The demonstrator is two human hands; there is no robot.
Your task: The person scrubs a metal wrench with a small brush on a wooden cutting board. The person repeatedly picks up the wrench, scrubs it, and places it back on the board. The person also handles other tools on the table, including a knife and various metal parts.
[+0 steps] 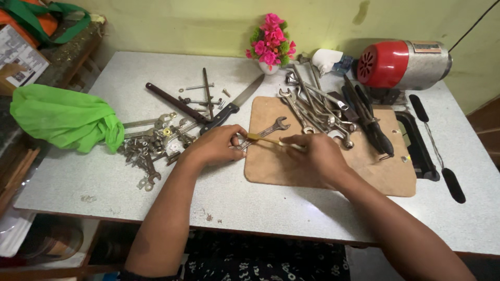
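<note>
— What does the left hand (216, 145) hold?
— It is closed on one end of a spanner (271, 128) lying at the board's (323, 177) left edge.
— And the right hand (317, 153)?
— Its fingers pinch a thin brush (263, 138) laid across that spanner.
— Around them?
— More spanners (317, 112) behind, loose bolts (151, 145) left on the bench (291, 208).
</note>
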